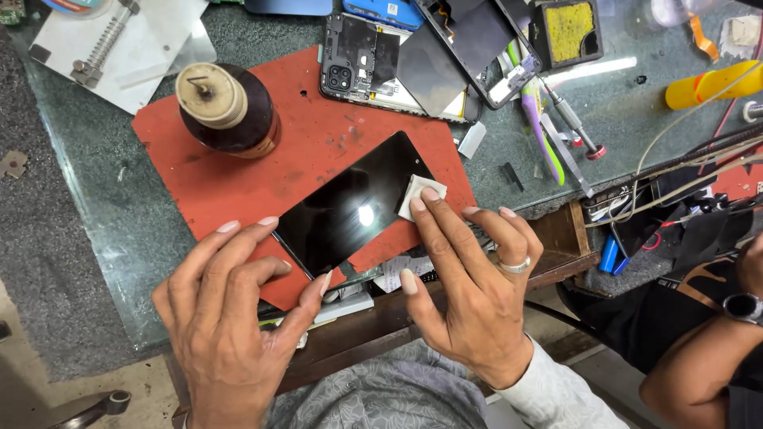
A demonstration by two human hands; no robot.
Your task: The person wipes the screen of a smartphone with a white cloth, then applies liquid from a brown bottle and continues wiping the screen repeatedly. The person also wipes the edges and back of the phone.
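A black phone screen [350,208] lies glossy side up on a red mat [238,175], its lower end reaching past the mat's near edge. My left hand [226,318] steadies the screen's near-left corner with thumb and fingertips. My right hand [469,286], with a silver ring, presses a small white wipe [413,191] onto the screen's right edge with the index and middle fingertips.
A dark brown bottle [229,110] with a tan pump cap stands on the mat's far-left part. Opened phones [381,59], tweezers [566,151], a screwdriver [571,119], a yellow sponge [569,28] and cables [691,167] crowd the glass bench behind and right. Another person's arm with a watch [715,334] is at right.
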